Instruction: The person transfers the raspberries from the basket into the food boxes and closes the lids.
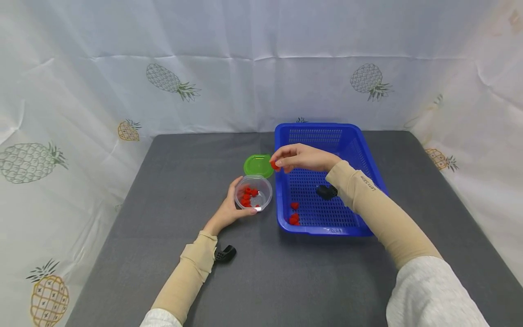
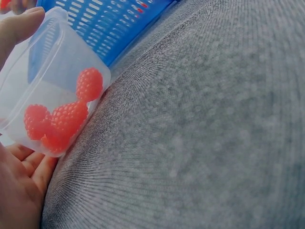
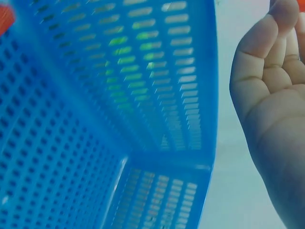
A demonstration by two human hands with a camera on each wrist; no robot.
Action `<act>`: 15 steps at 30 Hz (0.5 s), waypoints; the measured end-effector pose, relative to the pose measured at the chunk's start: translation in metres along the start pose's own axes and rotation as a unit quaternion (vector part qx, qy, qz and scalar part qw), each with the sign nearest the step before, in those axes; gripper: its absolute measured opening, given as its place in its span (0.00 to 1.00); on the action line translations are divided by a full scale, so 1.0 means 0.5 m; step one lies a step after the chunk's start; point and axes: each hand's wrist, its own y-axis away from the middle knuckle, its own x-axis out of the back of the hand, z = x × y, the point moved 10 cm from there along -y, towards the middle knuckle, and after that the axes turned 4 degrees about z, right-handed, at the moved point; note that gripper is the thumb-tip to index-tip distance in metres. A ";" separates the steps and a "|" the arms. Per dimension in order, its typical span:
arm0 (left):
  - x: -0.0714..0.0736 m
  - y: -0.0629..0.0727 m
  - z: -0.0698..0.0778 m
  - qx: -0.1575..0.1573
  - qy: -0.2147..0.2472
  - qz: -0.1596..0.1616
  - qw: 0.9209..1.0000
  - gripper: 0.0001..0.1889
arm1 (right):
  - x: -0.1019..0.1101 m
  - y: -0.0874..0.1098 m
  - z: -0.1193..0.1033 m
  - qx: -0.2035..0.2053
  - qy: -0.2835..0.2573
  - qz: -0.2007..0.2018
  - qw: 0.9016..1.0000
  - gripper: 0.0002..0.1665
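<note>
- A small red, bumpy raspberry [image 1: 275, 165] is in the right hand [image 1: 304, 158], pinched between thumb and fingertips, near the basket's left rim in the head view; its exact height cannot be told.
- A round, clear plastic tub [image 1: 265, 194] stands upright on the table, left of the basket. The left hand [image 1: 229, 206] grips it from the left, thumb along the near rim and fingers curved around the far side.
- Inside the tub lie several loose red raspberries [image 1: 246, 198], at least four by the left wrist view, clustered mostly on its left side; overlap hides the exact count.
- A rectangular blue plastic basket [image 1: 323, 230] with slotted walls and a perforated floor sits right of the tub. A few remaining raspberries [image 1: 294, 219] lie in its near-left corner, one slightly apart from the others; the near wall partly hides some.
- A round, green plastic lid [image 1: 255, 165] lies flat behind the tub, close to the basket's left wall; whether it touches either cannot be told.
- Beige sleeves [image 1: 392, 222] cover both forearms, with a small black device [image 1: 225, 254] at each wrist.
- A dark grey cloth-covered table [image 1: 171, 181] bears everything, before a white curtain [image 1: 253, 36] printed with pineapples.
</note>
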 end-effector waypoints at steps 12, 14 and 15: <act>-0.002 0.001 -0.003 0.018 -0.002 -0.001 1.000 0.52 | -0.055 -0.069 -0.027 0.019 0.028 -0.008 0.999 0.18; -0.002 0.001 -0.002 0.017 0.000 -0.003 1.000 0.52 | -0.068 -0.079 -0.026 0.016 0.049 -0.018 0.999 0.18; -0.002 0.001 -0.002 0.017 0.000 -0.004 1.000 0.52 | -0.074 -0.083 -0.026 0.014 0.057 -0.024 0.998 0.18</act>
